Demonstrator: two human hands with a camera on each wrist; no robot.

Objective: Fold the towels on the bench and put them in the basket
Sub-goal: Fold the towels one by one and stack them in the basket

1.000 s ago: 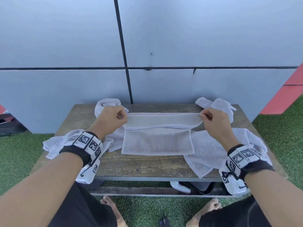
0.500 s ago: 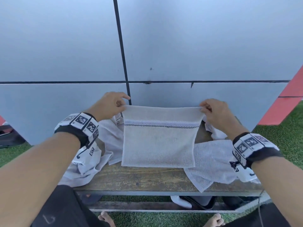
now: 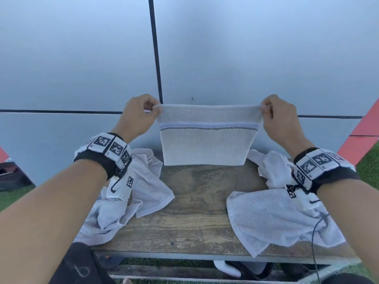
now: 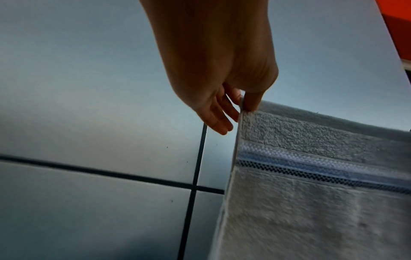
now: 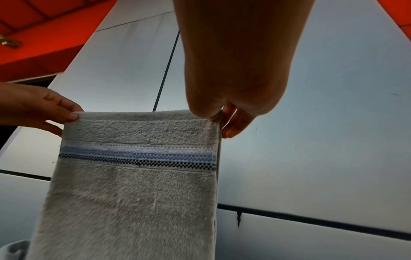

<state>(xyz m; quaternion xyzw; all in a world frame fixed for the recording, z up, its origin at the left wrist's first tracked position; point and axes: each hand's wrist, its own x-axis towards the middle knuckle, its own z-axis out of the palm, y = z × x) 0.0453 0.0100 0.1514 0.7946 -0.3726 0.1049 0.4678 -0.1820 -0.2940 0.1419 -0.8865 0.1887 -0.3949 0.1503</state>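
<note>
A white towel (image 3: 207,142) with a blue and black checked stripe hangs flat in the air above the wooden bench (image 3: 196,203), its lower edge just over the far part of the top. My left hand (image 3: 141,115) pinches its upper left corner and my right hand (image 3: 276,117) pinches its upper right corner, stretching the top edge taut. The left wrist view shows thumb and fingers of the left hand (image 4: 240,103) pinching the towel (image 4: 311,193). In the right wrist view, the right hand (image 5: 220,114) pinches the other corner of the towel (image 5: 133,193). No basket is in view.
Crumpled white towels lie on the bench at the left (image 3: 127,203) and at the right (image 3: 281,214). A grey panelled wall (image 3: 225,58) stands close behind the bench. Green turf (image 3: 369,169) surrounds it. Dark and white items (image 3: 242,269) sit under the bench.
Both hands have lifted the towel off the bench; it went from lying partly on the top to hanging freely in the air, held taut by its upper corners.
</note>
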